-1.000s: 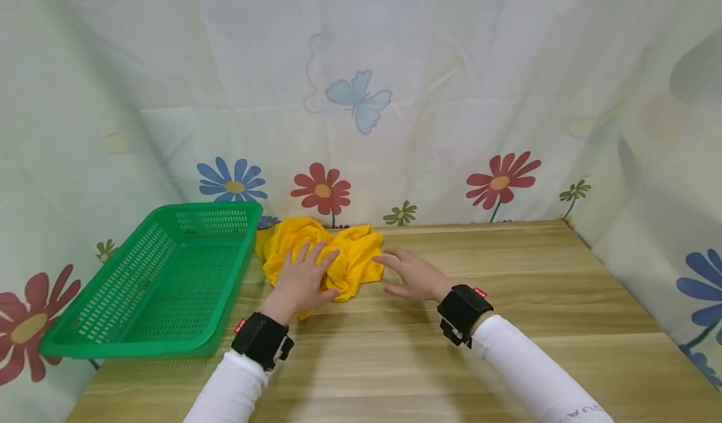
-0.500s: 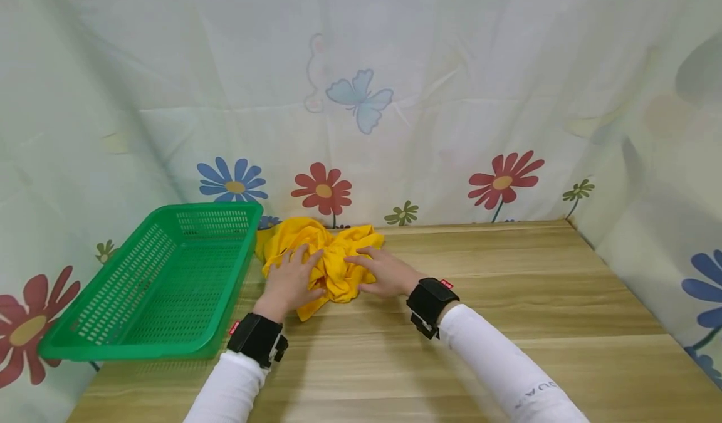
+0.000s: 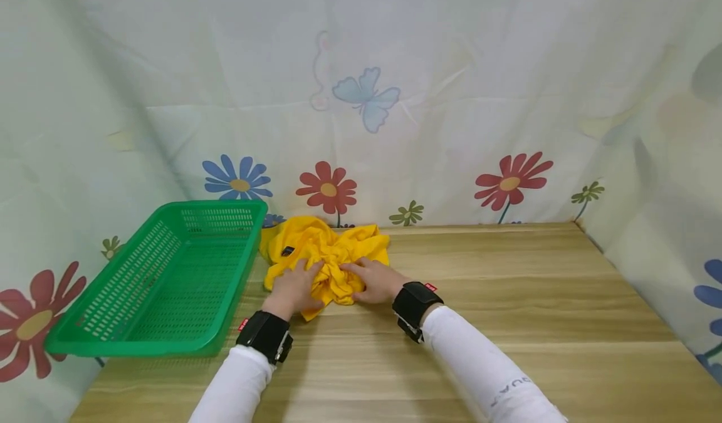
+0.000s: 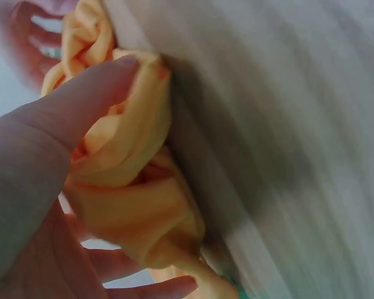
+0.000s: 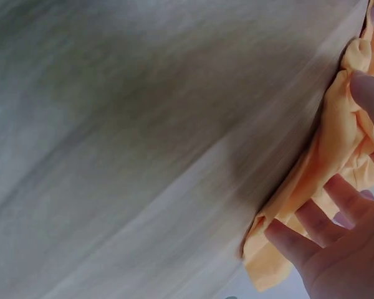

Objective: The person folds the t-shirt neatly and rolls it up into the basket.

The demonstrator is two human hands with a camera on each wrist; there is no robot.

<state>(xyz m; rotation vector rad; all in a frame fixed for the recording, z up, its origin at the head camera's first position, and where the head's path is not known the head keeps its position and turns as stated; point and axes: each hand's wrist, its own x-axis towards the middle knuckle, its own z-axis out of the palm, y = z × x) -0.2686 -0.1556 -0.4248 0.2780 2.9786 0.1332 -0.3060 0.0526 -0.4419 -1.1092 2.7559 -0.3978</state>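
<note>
A crumpled yellow cloth [image 3: 329,254], bunched in loose folds and showing a small black patch [image 3: 287,250], lies at the back of the wooden table. My left hand [image 3: 293,290] touches its near left side. In the left wrist view the thumb [image 4: 90,99] lies straight over the folds, with the other fingers [image 4: 153,289] spread along the opposite side. From the right, my right hand [image 3: 380,281] touches the cloth with its fingers spread. The right wrist view shows the thumb tip [image 5: 364,90] and straight fingers [image 5: 293,243] against the folds.
A green plastic basket [image 3: 225,313] with slotted walls stands left of the cloth. The wooden table [image 3: 507,285] reaches back to a flower-printed curtain [image 3: 440,116], which also hangs on both sides. Each wrist wears a black strap [image 3: 417,310] over a white sleeve.
My right hand has moved left from beside the cloth onto its right side. The left hand has shifted slightly nearer, uncovering the black patch. The cloth's middle is more bunched.
</note>
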